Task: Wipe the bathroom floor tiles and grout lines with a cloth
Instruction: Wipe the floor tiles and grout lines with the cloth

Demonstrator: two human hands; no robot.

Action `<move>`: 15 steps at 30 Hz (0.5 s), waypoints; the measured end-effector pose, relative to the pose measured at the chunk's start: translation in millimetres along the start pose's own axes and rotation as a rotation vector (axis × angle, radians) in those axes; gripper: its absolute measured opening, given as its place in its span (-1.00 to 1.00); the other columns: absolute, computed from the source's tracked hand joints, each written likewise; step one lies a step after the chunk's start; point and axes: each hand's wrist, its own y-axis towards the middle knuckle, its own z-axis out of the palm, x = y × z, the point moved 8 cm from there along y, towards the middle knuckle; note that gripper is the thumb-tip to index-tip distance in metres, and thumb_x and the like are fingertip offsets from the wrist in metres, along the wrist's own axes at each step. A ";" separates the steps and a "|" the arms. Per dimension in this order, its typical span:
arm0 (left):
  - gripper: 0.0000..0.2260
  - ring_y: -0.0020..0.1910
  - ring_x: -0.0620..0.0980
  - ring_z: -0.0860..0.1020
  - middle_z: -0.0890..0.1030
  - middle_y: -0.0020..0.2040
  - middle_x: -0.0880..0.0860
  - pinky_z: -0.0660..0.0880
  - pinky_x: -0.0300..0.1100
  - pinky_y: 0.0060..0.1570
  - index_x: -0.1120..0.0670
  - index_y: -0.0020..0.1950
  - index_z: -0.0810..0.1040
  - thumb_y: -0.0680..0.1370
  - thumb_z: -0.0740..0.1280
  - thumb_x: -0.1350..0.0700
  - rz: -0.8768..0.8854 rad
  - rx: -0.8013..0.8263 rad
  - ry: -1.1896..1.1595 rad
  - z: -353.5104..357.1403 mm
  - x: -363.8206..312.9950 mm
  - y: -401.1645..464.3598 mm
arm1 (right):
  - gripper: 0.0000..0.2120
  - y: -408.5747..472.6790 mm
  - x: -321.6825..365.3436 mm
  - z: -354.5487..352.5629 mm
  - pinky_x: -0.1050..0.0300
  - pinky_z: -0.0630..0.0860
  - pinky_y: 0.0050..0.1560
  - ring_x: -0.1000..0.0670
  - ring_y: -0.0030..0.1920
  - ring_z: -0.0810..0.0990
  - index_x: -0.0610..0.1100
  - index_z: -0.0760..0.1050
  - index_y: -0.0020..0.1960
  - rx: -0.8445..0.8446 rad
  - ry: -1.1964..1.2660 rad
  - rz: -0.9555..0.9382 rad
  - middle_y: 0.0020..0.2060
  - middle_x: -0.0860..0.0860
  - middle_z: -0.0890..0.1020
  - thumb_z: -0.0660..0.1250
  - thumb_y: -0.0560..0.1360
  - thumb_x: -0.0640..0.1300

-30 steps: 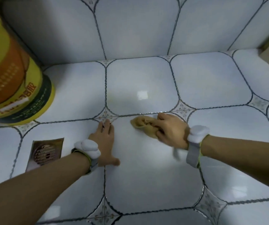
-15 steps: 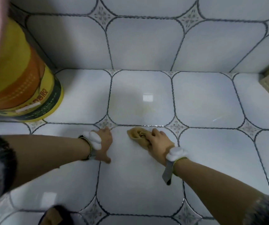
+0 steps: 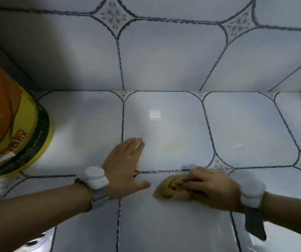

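I am bracing my flat, open left hand [image 3: 126, 164] on the wet floor tiles [image 3: 251, 128] while my right hand [image 3: 209, 188] is gripping the bunched tan cloth [image 3: 169, 188] just below the grout line [image 3: 164, 171], so my palm is risking a slip.

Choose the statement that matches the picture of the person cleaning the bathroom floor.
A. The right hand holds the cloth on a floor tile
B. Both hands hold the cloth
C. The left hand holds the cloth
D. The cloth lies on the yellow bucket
A: the right hand grips the bunched tan cloth on the tile just below a grout line, while the left hand lies flat on the floor, apart from it.
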 end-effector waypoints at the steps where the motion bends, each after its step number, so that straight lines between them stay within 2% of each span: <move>1: 0.03 0.54 -0.01 -0.12 -0.11 0.57 -0.02 -0.18 -0.16 0.47 0.10 0.56 -0.15 0.32 0.13 -0.49 -0.037 0.050 0.028 4.8 15.2 -3.2 | -0.77 18.4 -28.3 -10.4 0.11 0.54 -0.09 -0.04 -0.03 0.54 -0.03 0.61 0.15 -0.046 0.020 0.035 -0.01 -0.01 0.55 0.34 0.51 -0.09; 4: 0.11 0.55 0.03 -0.18 -0.22 0.57 0.05 -0.11 -0.02 0.53 0.15 0.55 -0.24 0.33 0.24 -0.46 -0.184 0.206 0.078 5.2 53.5 -12.2 | -0.78 87.1 -132.7 -45.3 0.01 0.48 -0.07 -0.20 -0.08 0.56 -0.11 0.58 0.12 -0.264 -0.023 0.447 -0.06 -0.09 0.53 0.33 0.49 -0.17; 6: 0.13 0.55 0.03 -0.19 -0.24 0.56 0.06 -0.09 -0.01 0.53 0.17 0.54 -0.26 0.32 0.26 -0.47 -0.297 0.200 0.052 -1.1 67.3 -12.8 | -0.83 121.3 -179.1 -53.2 0.04 0.37 -0.11 -0.27 -0.07 0.54 -0.14 0.58 0.05 -0.345 -0.036 0.710 -0.06 -0.16 0.54 0.31 0.49 -0.14; 8: 0.13 0.55 0.02 -0.18 -0.24 0.56 0.06 -0.12 -0.05 0.53 0.16 0.54 -0.27 0.33 0.24 -0.48 -0.362 0.187 0.020 -2.1 75.4 -16.9 | -0.85 137.5 -183.3 -52.0 0.08 0.27 -0.17 -0.28 -0.10 0.53 -0.16 0.58 -0.01 -0.397 -0.046 0.775 -0.10 -0.20 0.53 0.29 0.48 -0.15; 10: 0.11 0.55 0.01 -0.18 -0.24 0.56 0.05 -0.16 -0.13 0.51 0.15 0.54 -0.27 0.34 0.22 -0.48 -0.350 0.190 -0.006 -3.7 74.5 -22.3 | -0.86 130.1 -159.6 -50.9 0.12 0.24 -0.21 -0.25 -0.17 0.51 -0.17 0.55 -0.06 -0.384 -0.062 0.645 -0.17 -0.15 0.49 0.26 0.46 -0.14; 12: 0.10 0.55 -0.03 -0.16 -0.22 0.57 0.02 -0.17 -0.19 0.47 0.13 0.55 -0.24 0.34 0.22 -0.48 -0.344 0.170 -0.029 -6.4 73.4 -27.7 | -0.83 109.0 -109.3 -38.8 0.12 0.33 -0.25 -0.15 -0.21 0.50 -0.12 0.56 0.00 -0.342 0.013 0.392 -0.17 -0.06 0.48 0.29 0.44 -0.15; 14: 0.09 0.55 -0.05 -0.14 -0.19 0.57 0.00 -0.16 -0.21 0.47 0.11 0.56 -0.21 0.33 0.25 -0.47 -0.340 0.119 -0.013 -14.7 73.0 -27.2 | -0.78 81.8 -42.3 -15.1 0.10 0.47 -0.15 -0.07 -0.15 0.49 -0.09 0.61 0.09 -0.222 0.135 0.180 -0.11 -0.03 0.52 0.32 0.47 -0.13; 15: 0.08 0.55 -0.06 -0.14 -0.19 0.57 0.00 -0.16 -0.21 0.47 0.11 0.56 -0.20 0.34 0.27 -0.45 -0.335 0.109 -0.002 -18.7 72.9 -24.2 | -0.77 70.0 -10.3 -4.8 0.13 0.45 -0.08 -0.04 -0.11 0.48 -0.08 0.62 0.12 -0.171 0.160 0.089 -0.08 -0.02 0.53 0.31 0.51 -0.10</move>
